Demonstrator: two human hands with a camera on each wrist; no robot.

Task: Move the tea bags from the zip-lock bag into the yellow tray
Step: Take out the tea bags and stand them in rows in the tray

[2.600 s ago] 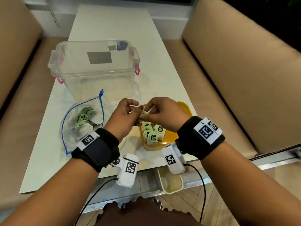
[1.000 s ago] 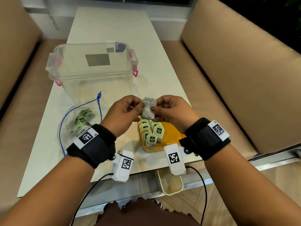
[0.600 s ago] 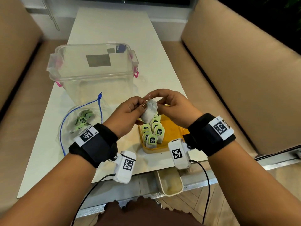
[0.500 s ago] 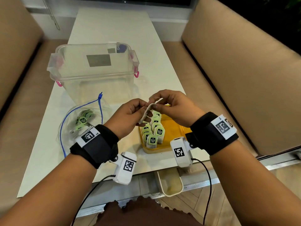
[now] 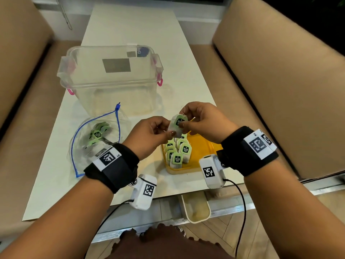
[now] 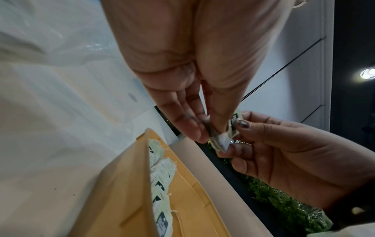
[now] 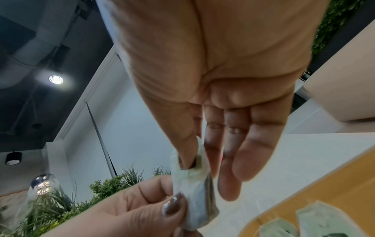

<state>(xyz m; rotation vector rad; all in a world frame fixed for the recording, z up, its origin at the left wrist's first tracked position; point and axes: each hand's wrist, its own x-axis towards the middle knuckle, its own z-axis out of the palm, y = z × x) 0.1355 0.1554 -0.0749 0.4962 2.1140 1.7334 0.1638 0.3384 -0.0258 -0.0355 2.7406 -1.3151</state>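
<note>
Both hands hold one white tea bag with a green tag in the air above the far end of the yellow tray. My left hand pinches its lower edge, seen close up as the tea bag. My right hand pinches the tag at its top, seen as the tea bag in the right wrist view. Several tea bags stand in a row along the tray's left side. The zip-lock bag lies open at the left with more tea bags inside.
A clear plastic tub with pink latches stands behind the zip-lock bag. The white table runs on beyond it between two tan benches. A small cream container hangs below the table's near edge.
The tea bag has been turned between both hands from edge-on to facing me, so its green tag shows. Both hands stay above the tray.
</note>
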